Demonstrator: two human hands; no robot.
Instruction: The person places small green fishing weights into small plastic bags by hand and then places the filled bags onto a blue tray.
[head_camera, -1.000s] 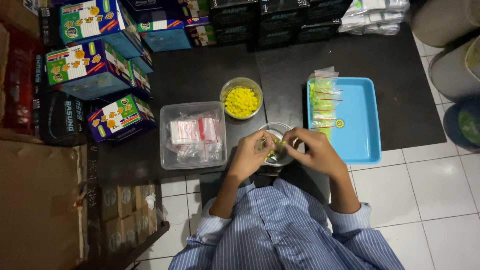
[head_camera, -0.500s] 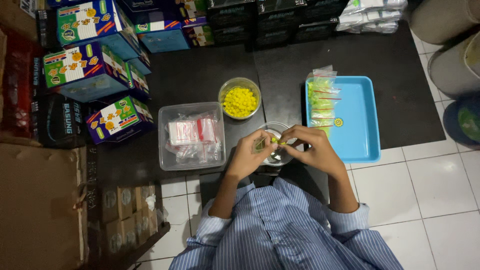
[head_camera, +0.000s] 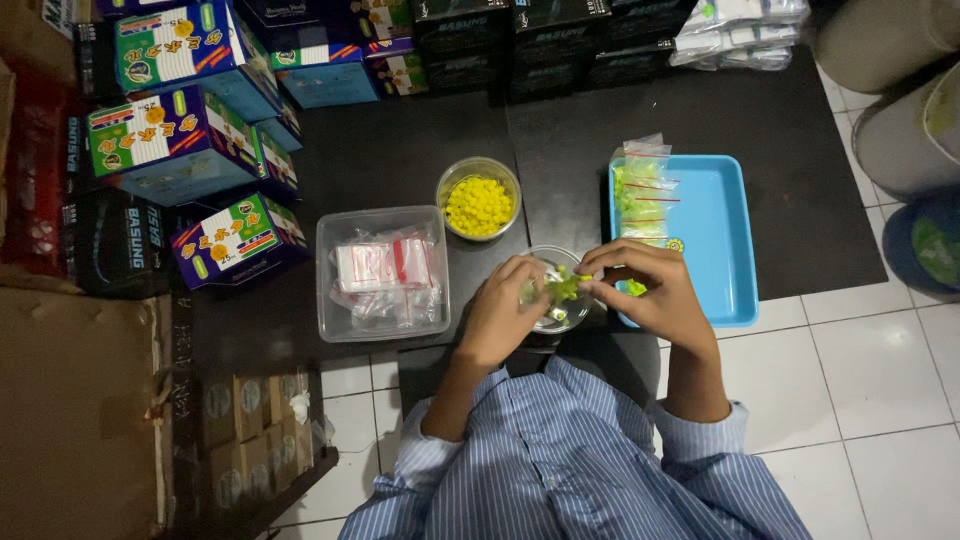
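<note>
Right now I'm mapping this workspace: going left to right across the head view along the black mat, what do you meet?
Printed cartons → clear tub of empty bags → bowl of yellow pieces → filled bags → blue tray.

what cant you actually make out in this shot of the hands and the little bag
- Head view: the small bag is mostly covered by the left hand and right hand; whether it is sealed cannot be told.
- The clear bowl under them: contents hidden by both hands.
- The yellow pieces in the round tub: too small to identify.
</note>
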